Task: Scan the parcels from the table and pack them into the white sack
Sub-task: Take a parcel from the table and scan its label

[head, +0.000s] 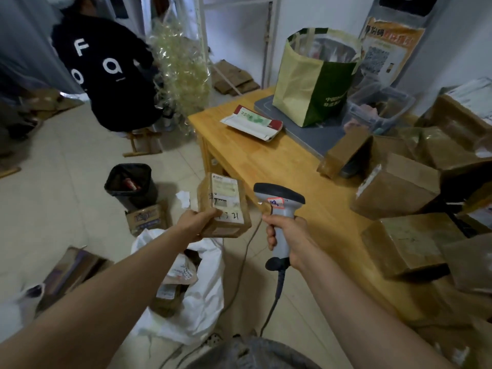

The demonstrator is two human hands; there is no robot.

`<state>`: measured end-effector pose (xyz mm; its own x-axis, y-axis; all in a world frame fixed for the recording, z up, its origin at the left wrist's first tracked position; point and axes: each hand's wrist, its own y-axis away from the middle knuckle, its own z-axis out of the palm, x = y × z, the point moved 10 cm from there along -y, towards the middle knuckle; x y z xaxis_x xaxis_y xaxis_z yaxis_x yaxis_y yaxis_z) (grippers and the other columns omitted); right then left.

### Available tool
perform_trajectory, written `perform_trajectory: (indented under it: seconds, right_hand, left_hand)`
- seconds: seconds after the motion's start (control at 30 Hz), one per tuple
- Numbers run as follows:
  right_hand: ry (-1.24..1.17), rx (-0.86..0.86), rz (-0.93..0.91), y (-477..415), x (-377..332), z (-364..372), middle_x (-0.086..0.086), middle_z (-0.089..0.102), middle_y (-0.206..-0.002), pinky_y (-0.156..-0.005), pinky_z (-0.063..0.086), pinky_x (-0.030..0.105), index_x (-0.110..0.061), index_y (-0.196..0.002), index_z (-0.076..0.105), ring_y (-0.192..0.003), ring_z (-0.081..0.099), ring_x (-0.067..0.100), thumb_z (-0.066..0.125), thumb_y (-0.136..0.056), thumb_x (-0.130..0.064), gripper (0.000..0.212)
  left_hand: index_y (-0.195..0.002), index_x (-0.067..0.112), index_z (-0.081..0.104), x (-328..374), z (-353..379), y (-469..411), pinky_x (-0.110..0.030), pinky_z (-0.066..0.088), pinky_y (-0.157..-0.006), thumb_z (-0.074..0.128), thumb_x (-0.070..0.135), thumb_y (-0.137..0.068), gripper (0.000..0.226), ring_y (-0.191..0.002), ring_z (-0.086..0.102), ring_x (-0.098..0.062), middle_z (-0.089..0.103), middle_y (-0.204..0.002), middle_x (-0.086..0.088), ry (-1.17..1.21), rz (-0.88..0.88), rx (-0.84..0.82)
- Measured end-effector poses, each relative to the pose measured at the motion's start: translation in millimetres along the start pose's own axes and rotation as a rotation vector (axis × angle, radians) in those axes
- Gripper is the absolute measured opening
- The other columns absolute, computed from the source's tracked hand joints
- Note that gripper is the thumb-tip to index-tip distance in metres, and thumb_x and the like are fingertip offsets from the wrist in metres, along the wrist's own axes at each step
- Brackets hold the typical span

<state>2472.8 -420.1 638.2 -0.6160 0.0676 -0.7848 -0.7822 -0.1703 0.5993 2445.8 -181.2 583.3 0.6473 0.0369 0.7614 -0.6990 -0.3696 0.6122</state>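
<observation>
The left hand (195, 221) grips a brown parcel (225, 206) by its near-left corner, label up, just beyond the open white sack (198, 304) on the floor. To its right, the right hand (288, 239) wraps the scanner (279, 198) handle. Best to square the label to the scanner's head and keep the thumb off the barcode. The print is too blurred to read, the scanner's window is unseen, and the far-right parcels on the table (266, 166) are cut off.

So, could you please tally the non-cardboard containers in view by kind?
White sack: 1
Green and yellow bag: 1
Black bin: 1
Clear plastic tub: 1
Total: 4
A whitish shape at lower left is too blurred to count.
</observation>
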Motion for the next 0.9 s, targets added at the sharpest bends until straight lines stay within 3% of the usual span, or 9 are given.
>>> perform_trajectory:
  seconds: [0.2, 0.3, 0.37, 0.43, 0.57, 0.67, 0.8, 0.9]
  right_hand:
    - [0.171, -0.035, 0.122, -28.7, 39.1, 44.9, 0.006, 0.054, -0.053, -0.043, 0.039, 0.024, -0.005, -0.082, 0.060, -0.040, 0.046, 0.015, 0.070, -0.081, -0.007, 0.010]
    - [0.250, -0.022, 0.169, -41.9, 57.3, 60.4, 0.008, 0.054, -0.053, -0.042, 0.040, 0.024, -0.004, -0.076, 0.060, -0.040, 0.046, 0.017, 0.071, -0.080, -0.007, 0.011]
    - [0.281, -0.019, 0.191, -49.7, 68.2, 69.4, 0.007, 0.054, -0.051, -0.042, 0.040, 0.023, -0.003, -0.076, 0.060, -0.038, 0.046, 0.016, 0.070, -0.079, -0.005, 0.011]
    - [0.311, -0.013, 0.214, -56.8, 79.2, 77.1, 0.006, 0.054, -0.048, -0.041, 0.040, 0.023, -0.003, -0.075, 0.059, -0.037, 0.046, 0.016, 0.071, -0.079, -0.005, 0.012]
    - [0.362, 0.000, 0.258, -69.6, 100.2, 88.8, 0.005, 0.055, -0.048, -0.042, 0.041, 0.023, -0.003, -0.078, 0.061, -0.038, 0.047, 0.015, 0.072, -0.078, -0.006, 0.012]
    - [0.389, 0.011, 0.293, -77.7, 116.4, 94.5, 0.005, 0.055, -0.050, -0.044, 0.042, 0.024, -0.004, -0.079, 0.062, -0.041, 0.048, 0.016, 0.072, -0.079, -0.007, 0.010]
    - [0.418, 0.032, 0.351, -86.2, 136.6, 97.2, 0.004, 0.056, -0.048, -0.042, 0.043, 0.023, -0.005, -0.074, 0.062, -0.040, 0.048, 0.015, 0.071, -0.079, -0.006, 0.011]
    - [0.426, 0.050, 0.369, -91.6, 144.7, 94.6, 0.004, 0.055, -0.047, -0.040, 0.042, 0.021, -0.005, -0.072, 0.061, -0.037, 0.048, 0.014, 0.070, -0.079, -0.006, 0.012]
  left_hand:
    - [-0.111, 0.008, 0.054, -67.5, -52.5, -5.8, -0.026, 0.051, -0.054, 0.069, 0.048, -0.082, 0.052, -0.078, 0.067, -0.021, 0.068, -0.095, -0.011, 0.084, -0.204, 0.134]
    - [-0.099, 0.016, 0.050, -97.0, -65.8, -12.8, -0.041, 0.058, -0.081, 0.069, 0.045, -0.083, 0.038, -0.086, 0.069, -0.028, 0.069, -0.092, -0.012, 0.175, -0.279, 0.145]
    - [-0.090, 0.019, 0.045, -114.0, -71.8, -16.0, -0.049, 0.055, -0.088, 0.069, 0.040, -0.084, 0.032, -0.087, 0.069, -0.031, 0.068, -0.088, -0.012, 0.214, -0.325, 0.159]
    - [-0.091, 0.018, 0.044, -132.7, -75.1, -18.7, -0.048, 0.057, -0.082, 0.068, 0.036, -0.086, 0.030, -0.085, 0.069, -0.032, 0.068, -0.087, -0.013, 0.248, -0.383, 0.162]
    - [-0.087, 0.017, 0.047, -175.0, -76.9, -21.3, -0.027, 0.052, -0.047, 0.067, 0.037, -0.087, 0.028, -0.062, 0.065, -0.022, 0.066, -0.076, -0.009, 0.275, -0.515, 0.144]
    - [-0.082, 0.017, 0.041, -202.2, -85.9, -29.8, -0.027, 0.049, -0.044, 0.073, 0.030, -0.084, 0.034, -0.060, 0.062, -0.021, 0.061, -0.076, -0.008, 0.307, -0.547, 0.206]
    - [-0.107, 0.013, 0.042, -225.0, -94.3, -51.2, -0.038, 0.053, -0.061, 0.071, 0.025, -0.086, 0.038, -0.072, 0.063, -0.028, 0.060, -0.085, -0.009, 0.296, -0.550, 0.205]
    - [-0.130, 0.003, 0.043, -226.3, -105.6, -65.7, -0.040, 0.054, -0.073, 0.057, 0.029, -0.095, 0.046, -0.098, 0.061, -0.036, 0.059, -0.109, -0.017, 0.214, -0.508, 0.234]
